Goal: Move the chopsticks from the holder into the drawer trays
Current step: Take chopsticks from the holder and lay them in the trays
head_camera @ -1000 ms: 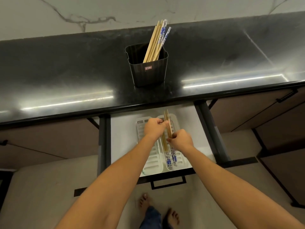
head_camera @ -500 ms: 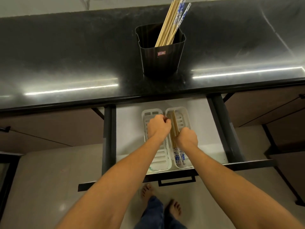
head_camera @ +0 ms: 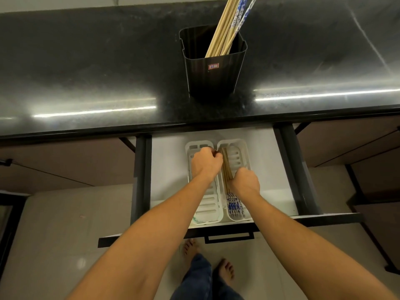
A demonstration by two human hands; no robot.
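A black holder (head_camera: pixel 213 72) stands on the dark counter with several chopsticks (head_camera: pixel 227 27) leaning out of it, some plain wood, some blue-patterned. Below, in the open drawer (head_camera: pixel 272 169), two white slotted trays lie side by side: the left tray (head_camera: pixel 207 206) and the right tray (head_camera: pixel 240 152). A bundle of chopsticks (head_camera: pixel 227 169) lies in the right tray, blue-patterned ends (head_camera: pixel 234 206) toward me. My left hand (head_camera: pixel 206 163) is closed over the bundle's far end. My right hand (head_camera: pixel 245 182) grips the bundle's middle.
The counter's front edge (head_camera: pixel 194 126) overhangs the back of the drawer. Dark drawer rails (head_camera: pixel 141 176) run along both sides, and the drawer front with its handle (head_camera: pixel 229 234) is nearest me. Closed cabinet fronts (head_camera: pixel 65 165) flank the drawer. My bare feet (head_camera: pixel 225 269) stand below.
Both hands have lowered the bundle of chopsticks down into the right tray. The camera has moved closer and tilted down, so the holder sits higher in the frame.
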